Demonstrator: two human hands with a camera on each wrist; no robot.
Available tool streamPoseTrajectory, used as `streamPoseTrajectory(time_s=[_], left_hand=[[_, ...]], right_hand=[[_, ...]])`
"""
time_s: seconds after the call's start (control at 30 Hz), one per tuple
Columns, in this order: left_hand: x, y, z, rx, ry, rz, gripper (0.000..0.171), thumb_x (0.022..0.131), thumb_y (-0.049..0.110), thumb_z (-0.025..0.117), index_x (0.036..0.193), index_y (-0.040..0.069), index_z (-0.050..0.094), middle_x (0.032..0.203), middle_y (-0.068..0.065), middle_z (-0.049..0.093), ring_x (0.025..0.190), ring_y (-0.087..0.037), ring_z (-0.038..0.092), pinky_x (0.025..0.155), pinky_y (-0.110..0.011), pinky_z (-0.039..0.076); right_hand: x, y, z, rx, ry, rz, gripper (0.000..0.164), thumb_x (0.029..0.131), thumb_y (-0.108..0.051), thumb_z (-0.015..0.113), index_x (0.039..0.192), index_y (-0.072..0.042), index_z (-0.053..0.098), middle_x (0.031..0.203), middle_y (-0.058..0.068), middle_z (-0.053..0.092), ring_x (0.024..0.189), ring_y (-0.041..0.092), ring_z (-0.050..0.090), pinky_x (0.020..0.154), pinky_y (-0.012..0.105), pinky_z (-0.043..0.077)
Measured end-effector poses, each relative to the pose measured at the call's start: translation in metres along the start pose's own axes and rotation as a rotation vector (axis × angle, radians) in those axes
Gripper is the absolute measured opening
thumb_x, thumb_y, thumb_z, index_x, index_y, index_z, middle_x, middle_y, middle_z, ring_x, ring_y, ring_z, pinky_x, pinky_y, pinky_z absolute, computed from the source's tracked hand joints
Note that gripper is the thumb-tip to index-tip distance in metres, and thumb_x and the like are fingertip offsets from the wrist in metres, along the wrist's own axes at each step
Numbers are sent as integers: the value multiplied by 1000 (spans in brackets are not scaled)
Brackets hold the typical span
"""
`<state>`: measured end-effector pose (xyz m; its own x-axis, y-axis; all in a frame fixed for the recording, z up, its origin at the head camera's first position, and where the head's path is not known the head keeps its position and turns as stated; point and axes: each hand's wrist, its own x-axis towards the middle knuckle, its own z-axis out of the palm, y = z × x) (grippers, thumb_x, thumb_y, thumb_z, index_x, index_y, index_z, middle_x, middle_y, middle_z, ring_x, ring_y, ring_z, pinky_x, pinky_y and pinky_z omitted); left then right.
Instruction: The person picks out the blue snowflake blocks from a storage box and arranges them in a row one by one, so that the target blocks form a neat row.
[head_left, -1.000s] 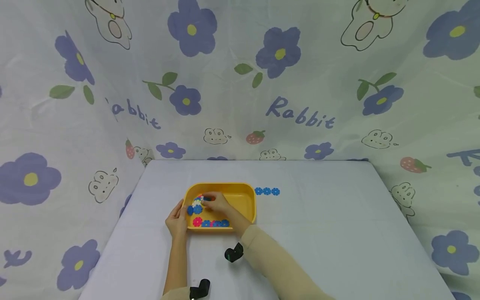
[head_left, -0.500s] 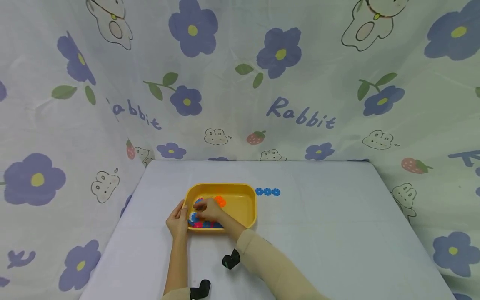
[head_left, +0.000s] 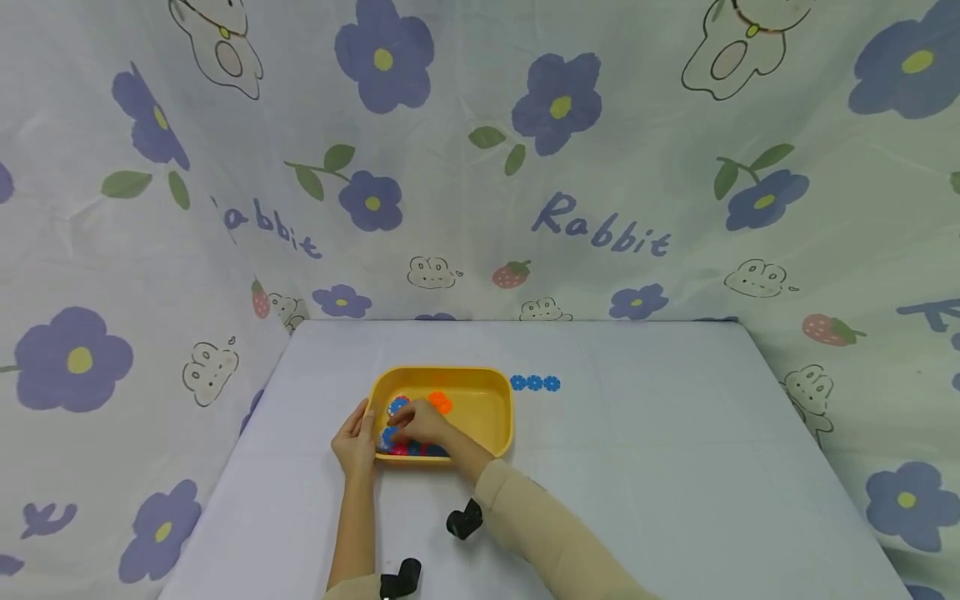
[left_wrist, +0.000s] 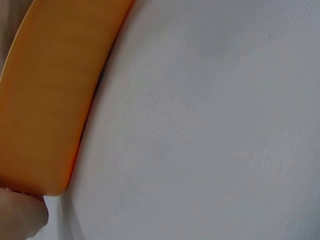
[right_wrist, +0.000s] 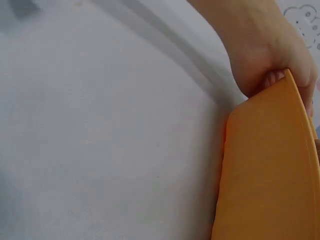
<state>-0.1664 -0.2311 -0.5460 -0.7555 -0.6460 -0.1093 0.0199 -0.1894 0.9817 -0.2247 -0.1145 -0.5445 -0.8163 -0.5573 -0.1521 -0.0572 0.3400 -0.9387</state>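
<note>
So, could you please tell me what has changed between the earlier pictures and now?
The right hand has moved toward the person inside the yellow tray, and orange flowers now show plainly beyond it; whether they were let go or uncovered, I cannot tell. The left hand on the tray's left rim and the three blue flowers beside the tray stayed put.

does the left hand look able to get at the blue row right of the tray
Probably not as things stand: the left hand grips the tray at its left end, and the tray and the right hand lie between it and the blue row.
</note>
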Motion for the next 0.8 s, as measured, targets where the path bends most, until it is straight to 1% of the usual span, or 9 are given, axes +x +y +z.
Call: streamPoseTrajectory(time_s=[0.1,0.17,0.3,0.37,0.43,0.57,0.67,0.8], left_hand=[[0,0,0,9,1,-10,36,90,7,62,122,-7,58,101,3,69,83,3,64,71,-12,54],[0,0,0,17,2,-14,36,90,8,63,123,-6,58,102,1,69,82,3,64,71,-12,54],[0,0,0,58,12,-14,37,89,11,64,122,-5,60,108,-7,68,81,7,62,75,-12,53],[1,0,0,83,18,-16,37,89,13,65,122,-4,60,111,-10,66,80,8,61,76,-12,52],[1,1,0,101,24,-21,37,89,13,65,122,-3,60,115,-13,64,80,9,60,77,-11,52],[1,1,1,137,25,-33,37,90,15,65,123,-1,60,120,-16,61,81,10,59,76,-10,51],[1,1,1,150,25,-36,37,90,16,64,124,0,60,122,-17,59,81,11,59,75,-10,51],[1,1,1,134,20,-33,37,90,15,64,123,-1,60,120,-14,61,81,10,60,77,-11,51]], right_hand=[[-1,1,-5,165,10,63,19,77,-2,75,95,3,72,76,7,68,61,9,61,60,22,57],[-1,2,-9,281,34,112,19,78,0,74,96,5,71,76,9,68,60,14,64,59,27,58],[0,5,-19,389,123,185,20,80,-2,73,99,4,70,79,9,68,61,16,64,61,28,59],[0,6,-24,459,164,225,22,80,-2,72,101,5,69,80,9,68,63,17,65,63,28,59],[-1,7,-30,524,191,261,24,82,-2,71,105,5,68,83,10,68,66,18,67,65,28,59],[-4,8,-40,671,212,283,30,83,0,68,112,8,62,89,15,67,76,27,70,72,33,58],[-6,9,-47,717,216,277,33,85,0,67,116,8,59,93,17,67,83,31,69,75,35,58],[-7,10,-54,721,236,279,34,86,-4,67,118,7,59,95,17,67,85,31,69,77,35,57]])
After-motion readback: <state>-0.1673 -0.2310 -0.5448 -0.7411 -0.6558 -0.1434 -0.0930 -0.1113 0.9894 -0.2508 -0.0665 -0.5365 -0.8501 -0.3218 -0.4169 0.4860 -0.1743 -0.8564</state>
